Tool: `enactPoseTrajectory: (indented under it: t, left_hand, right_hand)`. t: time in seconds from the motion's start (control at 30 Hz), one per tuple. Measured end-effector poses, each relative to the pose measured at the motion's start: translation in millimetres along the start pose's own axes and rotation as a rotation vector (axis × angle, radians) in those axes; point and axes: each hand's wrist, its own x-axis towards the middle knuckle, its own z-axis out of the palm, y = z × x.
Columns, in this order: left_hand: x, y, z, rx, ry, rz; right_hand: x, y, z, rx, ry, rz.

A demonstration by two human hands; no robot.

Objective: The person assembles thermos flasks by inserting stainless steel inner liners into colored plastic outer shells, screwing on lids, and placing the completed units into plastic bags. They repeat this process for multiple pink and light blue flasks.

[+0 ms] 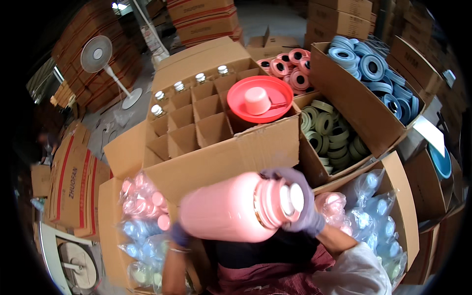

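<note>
A large glossy pink thermos bottle [221, 207] lies nearly level in front of me, tilted a little, its neck to the right. My right hand [304, 206], in a pale purple glove, is closed around the neck end, where a pink collar [268, 201] and a white stopper-like part [292, 197] show. At the base end, my left hand [180, 235] grips from below. Only a bit of its dark purple glove shows; the bottle hides its fingers.
A divided carton [268, 142] ahead holds several silvery-necked bottles [179, 86] and a red basin [236, 105] with a pink cup. Cartons of pink, green [339, 145] and blue rings [372, 68] stand right. Bagged cups [145, 196] flank me. A fan [97, 54] stands far left.
</note>
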Motion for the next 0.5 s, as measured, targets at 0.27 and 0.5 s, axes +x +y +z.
enactPoseTrajectory:
  t: [0.27,0.5]
  left_hand:
    - [43.8,279.1,-107.8,0.260,-0.670,0.011]
    - [54.9,216.9,3.7,0.488,-0.797,0.227]
  right_hand:
    - [-96.5,29.1,-38.0,-0.272,-0.592,-0.072]
    - [112.2,166.5,-190.0,-0.682,-0.073,0.097]
